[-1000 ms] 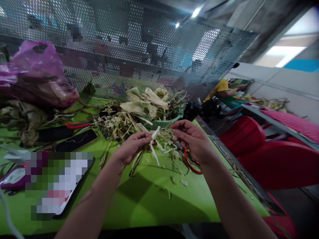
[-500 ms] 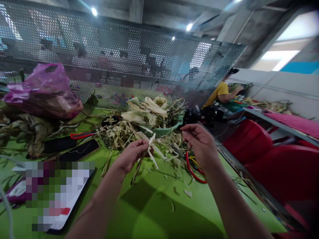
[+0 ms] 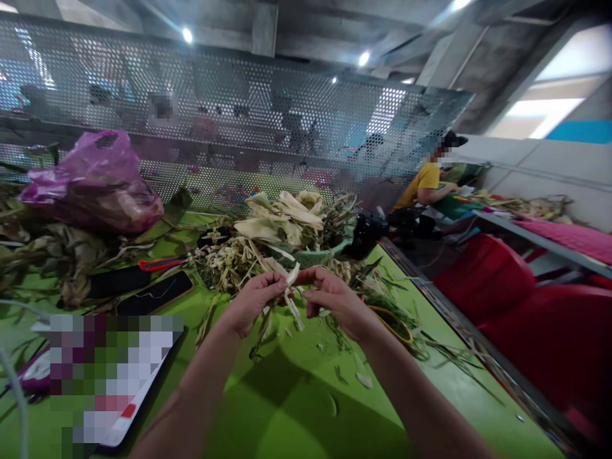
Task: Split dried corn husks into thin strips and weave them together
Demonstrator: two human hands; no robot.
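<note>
Between the thumb and fingers of my left hand (image 3: 258, 299), pale corn husk strips (image 3: 292, 299) are pinched, their ends hanging down and one sticking up. My right hand (image 3: 335, 296) is right beside them, its index finger reaching to the strips and its thumb apart below. Whether that fingertip touches the husk I cannot tell. Behind both hands, a green basket (image 3: 315, 257) bears a heap of dried husks (image 3: 291, 217). Thin dry scraps (image 3: 227, 262) lie to its left.
A purple plastic bag (image 3: 95, 185), a red-edged cutter (image 3: 160, 262), a phone (image 3: 155, 293) and a tablet (image 3: 127, 411) lie on the left. Yellow-handled scissors (image 3: 394, 322) lie right of my hand. Red chairs (image 3: 540, 331) stand beyond the table edge; a person in yellow (image 3: 423, 185) sits farther off.
My right hand has moved left and down, from above the scissors to the husk strips. My left hand keeps its pinch on the strips. The view has shifted slightly.
</note>
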